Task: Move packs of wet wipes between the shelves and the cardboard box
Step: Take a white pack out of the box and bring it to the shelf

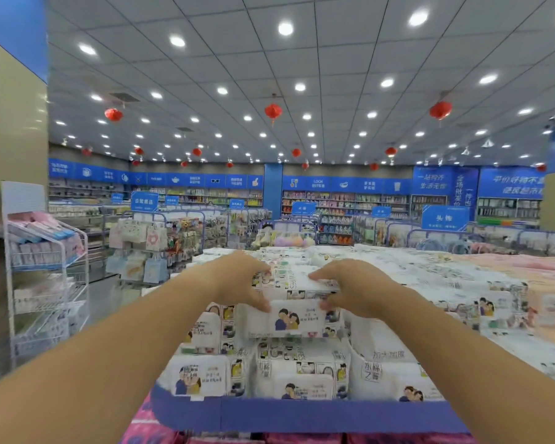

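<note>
A white pack of wet wipes [297,285] with cartoon figures lies on top of a tall stack of the same packs [289,357] on a shelf. My left hand [241,278] grips its left end, fingers over the top and thumb at the front. My right hand [353,288] grips its right end the same way. More packs [414,274] cover the shelf top to the right and behind. No cardboard box is in view.
A blue shelf edge [302,415] runs across the front below the stack. A white wire rack [45,270] with pink and blue packs stands at the left across an aisle. Store shelves and hanging goods [180,238] fill the background. Pink patterned goods [526,270] lie far right.
</note>
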Demonstrator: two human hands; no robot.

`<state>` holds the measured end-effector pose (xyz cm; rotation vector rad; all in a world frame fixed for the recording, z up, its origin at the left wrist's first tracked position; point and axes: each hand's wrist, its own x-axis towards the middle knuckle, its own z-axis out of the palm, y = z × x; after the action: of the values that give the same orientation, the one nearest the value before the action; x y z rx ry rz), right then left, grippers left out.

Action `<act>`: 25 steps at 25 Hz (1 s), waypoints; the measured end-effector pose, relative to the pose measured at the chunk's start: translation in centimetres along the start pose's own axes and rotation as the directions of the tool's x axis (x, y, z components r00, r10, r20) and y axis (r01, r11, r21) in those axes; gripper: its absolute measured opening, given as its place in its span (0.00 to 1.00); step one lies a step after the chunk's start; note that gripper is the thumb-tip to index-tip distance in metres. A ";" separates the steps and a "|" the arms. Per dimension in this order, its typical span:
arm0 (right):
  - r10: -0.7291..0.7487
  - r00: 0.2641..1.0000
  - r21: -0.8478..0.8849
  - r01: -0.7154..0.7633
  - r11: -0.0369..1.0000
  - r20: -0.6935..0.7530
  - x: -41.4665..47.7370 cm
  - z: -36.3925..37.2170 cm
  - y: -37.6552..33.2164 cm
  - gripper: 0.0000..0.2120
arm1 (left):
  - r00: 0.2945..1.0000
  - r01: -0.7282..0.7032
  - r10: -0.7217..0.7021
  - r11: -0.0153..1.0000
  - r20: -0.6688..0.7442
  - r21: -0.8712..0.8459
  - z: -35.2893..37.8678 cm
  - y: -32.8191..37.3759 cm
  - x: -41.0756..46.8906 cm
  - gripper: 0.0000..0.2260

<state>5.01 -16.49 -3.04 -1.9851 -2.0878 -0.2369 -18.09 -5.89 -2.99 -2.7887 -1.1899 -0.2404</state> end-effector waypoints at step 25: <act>0.273 0.950 0.756 -0.067 0.651 -0.151 -16.4 15.0 -10.9 0.24 | 0.877 0.149 -0.476 0.401 -0.067 -0.904 15.1 7.1 -23.1 0.22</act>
<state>-6.18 -28.52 -21.50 -1.5064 -1.4525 0.3494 -27.11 -24.83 -22.25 -2.9344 -1.8965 -1.7868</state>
